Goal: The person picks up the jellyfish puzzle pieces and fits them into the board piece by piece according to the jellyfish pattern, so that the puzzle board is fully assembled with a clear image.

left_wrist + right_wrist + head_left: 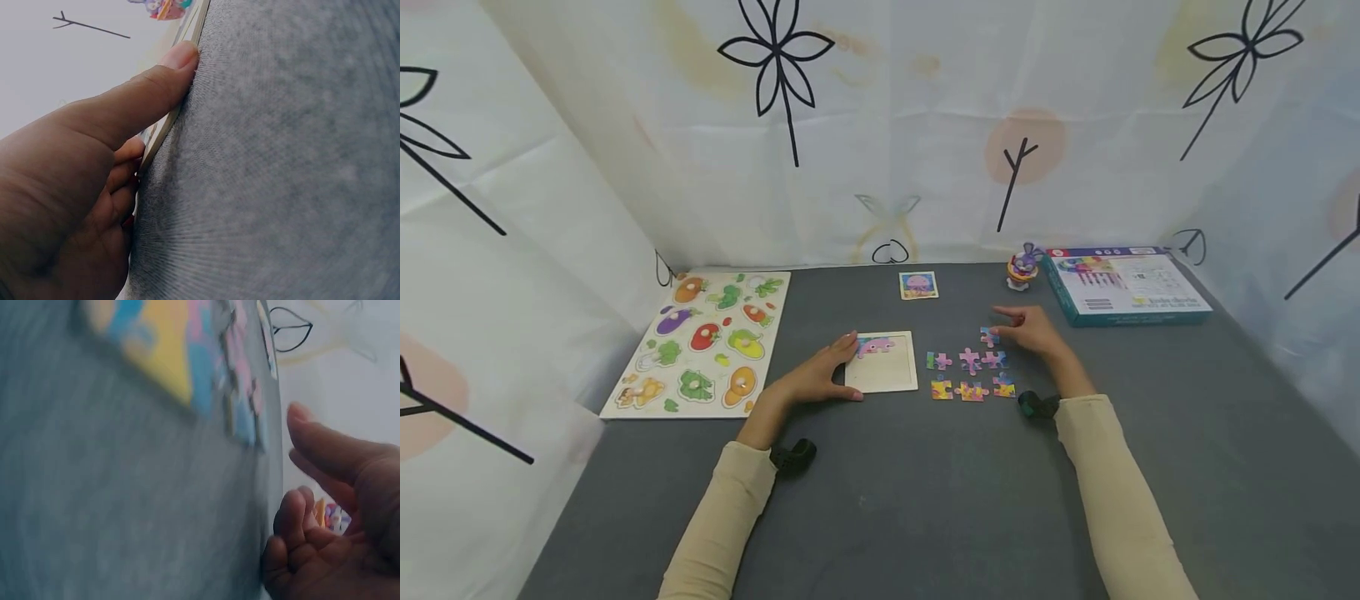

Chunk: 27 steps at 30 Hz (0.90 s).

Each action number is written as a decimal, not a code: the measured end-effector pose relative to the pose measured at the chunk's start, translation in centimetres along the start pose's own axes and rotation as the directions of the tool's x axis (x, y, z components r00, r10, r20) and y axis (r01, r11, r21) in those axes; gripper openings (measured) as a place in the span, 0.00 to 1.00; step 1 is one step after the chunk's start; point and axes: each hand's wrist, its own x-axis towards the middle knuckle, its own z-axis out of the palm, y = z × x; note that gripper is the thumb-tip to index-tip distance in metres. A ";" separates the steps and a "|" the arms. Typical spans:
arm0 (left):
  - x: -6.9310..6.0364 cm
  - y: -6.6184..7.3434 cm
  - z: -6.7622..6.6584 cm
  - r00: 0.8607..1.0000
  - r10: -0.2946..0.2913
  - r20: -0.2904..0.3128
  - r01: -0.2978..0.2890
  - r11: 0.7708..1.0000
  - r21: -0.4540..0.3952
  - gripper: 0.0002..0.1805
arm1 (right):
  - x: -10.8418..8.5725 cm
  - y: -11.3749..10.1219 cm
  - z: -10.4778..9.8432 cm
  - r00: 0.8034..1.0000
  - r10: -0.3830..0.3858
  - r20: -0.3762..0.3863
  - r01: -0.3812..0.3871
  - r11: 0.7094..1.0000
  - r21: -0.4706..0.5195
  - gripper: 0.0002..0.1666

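My left hand [811,377] holds the left side of a square wooden puzzle board [891,371], which has a pink-and-blue piece in its top left part. In the left wrist view, the thumb of that left hand [94,156] lies against the edge of the board [164,128]. Several loose jigsaw pieces [972,392] lie to the right of the board. Beside the topmost piece [987,337] is my right hand [1032,330], its thumb close to it; contact is unclear. In the right wrist view the right hand [337,506] has thumb and fingers apart, nothing between them.
A vegetable picture board [703,337] lies at the left. Behind the puzzle board is a small picture card [918,285]. A small purple figurine [1022,267] stands at the back, beside a flat teal box [1127,287] at the right. A patterned cloth hangs behind the table.
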 end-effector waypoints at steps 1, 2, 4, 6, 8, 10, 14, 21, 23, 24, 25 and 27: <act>0.0 0.0 0.0 1.000 0.004 -0.001 -0.004 1.000 0.002 0.52 | 0.0 0.2 -0.1 0.999 0.030 0.011 -0.030 0.999 -0.033 0.29; 0.0 0.0 0.0 1.000 0.002 -0.003 -0.002 1.000 0.003 0.52 | 0.0 0.3 -0.1 0.998 0.051 0.021 -0.050 0.997 -0.057 0.28; 0.0 0.0 0.0 1.000 -0.001 -0.005 0.001 1.000 0.007 0.52 | 0.0 0.4 -0.2 0.994 0.092 0.054 -0.086 0.991 -0.101 0.27; 0.0 -0.1 0.1 1.000 -0.004 -0.008 0.004 1.000 0.007 0.52 | 0.1 0.5 -0.2 0.989 0.117 0.087 -0.105 0.986 -0.131 0.27; 0.0 -0.1 0.1 1.000 -0.005 -0.010 0.005 1.000 0.004 0.52 | 0.1 0.5 -0.3 0.985 0.130 0.114 -0.113 0.983 -0.146 0.27; 0.0 -0.1 0.1 1.000 -0.002 -0.010 0.002 1.000 0.002 0.52 | 0.1 0.5 -0.3 0.982 0.134 0.132 -0.113 0.981 -0.155 0.26; 0.0 -0.1 0.1 1.000 -0.001 -0.011 0.001 1.000 0.004 0.52 | 0.2 0.7 -0.5 0.980 0.146 0.134 -0.126 0.981 -0.146 0.25; 0.1 -0.2 0.1 1.000 -0.001 -0.011 0.001 1.000 0.012 0.52 | 0.5 1.0 -0.3 0.978 0.175 0.115 -0.160 0.978 -0.133 0.23; 0.1 -0.2 0.1 1.000 0.001 -0.011 -0.001 1.000 0.011 0.52 | 0.5 1.0 -0.3 0.978 0.178 0.109 -0.164 0.978 -0.129 0.23; 0.1 -0.1 0.1 1.000 0.002 -0.011 -0.002 1.000 0.011 0.52 | 0.4 1.0 -0.3 0.979 0.178 0.104 -0.165 0.979 -0.122 0.22; 0.1 -0.1 0.1 1.000 0.003 -0.011 -0.003 1.000 0.011 0.52 | 0.4 0.9 -0.3 0.980 0.174 0.099 -0.162 0.980 -0.116 0.22; 0.1 0.0 0.1 1.000 0.007 -0.012 -0.007 1.000 0.011 0.52 | 0.3 0.9 -0.3 0.983 0.160 0.090 -0.150 0.983 -0.110 0.22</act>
